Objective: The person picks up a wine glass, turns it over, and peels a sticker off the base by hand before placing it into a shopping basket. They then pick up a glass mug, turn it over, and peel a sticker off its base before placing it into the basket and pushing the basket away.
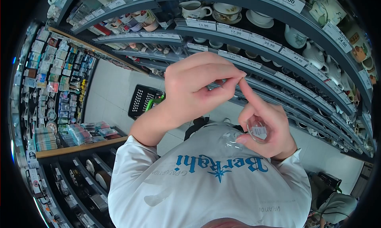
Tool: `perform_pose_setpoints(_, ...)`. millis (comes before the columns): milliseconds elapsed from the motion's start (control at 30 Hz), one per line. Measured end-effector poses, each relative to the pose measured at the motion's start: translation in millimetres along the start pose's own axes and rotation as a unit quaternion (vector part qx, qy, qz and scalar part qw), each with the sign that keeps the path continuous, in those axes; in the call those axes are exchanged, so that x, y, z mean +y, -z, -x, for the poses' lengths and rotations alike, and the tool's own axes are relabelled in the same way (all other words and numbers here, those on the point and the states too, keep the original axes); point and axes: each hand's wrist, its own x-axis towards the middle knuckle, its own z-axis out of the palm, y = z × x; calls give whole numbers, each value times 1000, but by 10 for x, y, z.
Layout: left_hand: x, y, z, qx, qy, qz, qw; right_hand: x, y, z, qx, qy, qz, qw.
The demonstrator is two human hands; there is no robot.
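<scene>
My right hand (274, 127) is wrapped round a small clear glass (258, 131), held in front of my chest. A white barcode sticker shows on the round end of the glass facing up. The right index finger stretches out from the glass. Its tip meets the pinched fingertips of my left hand (202, 83). Thumb and fingers of the left hand are pressed together, and whatever may be between them is too small or hidden to tell.
Shelves with price labels (260, 41) carry teapots (315, 55), cups and bowls beyond my hands. A black basket with a green handle (143, 100) stands on the floor to the left. More racks (57, 85) line the left side. Another person (337, 206) is at lower right.
</scene>
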Motion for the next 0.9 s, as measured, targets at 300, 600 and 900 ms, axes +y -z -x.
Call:
perform_pose_setpoints(300,75,13,125,-41,233,258,937,-40,-7,27,-18,26,25,999)
perform_pose_setpoints(600,128,-48,181,-1,343,440,830,-38,-53,44,-19,51,27,998)
perform_pose_setpoints(900,133,-51,196,-17,410,495,766,-113,-33,61,-32,16,15,999)
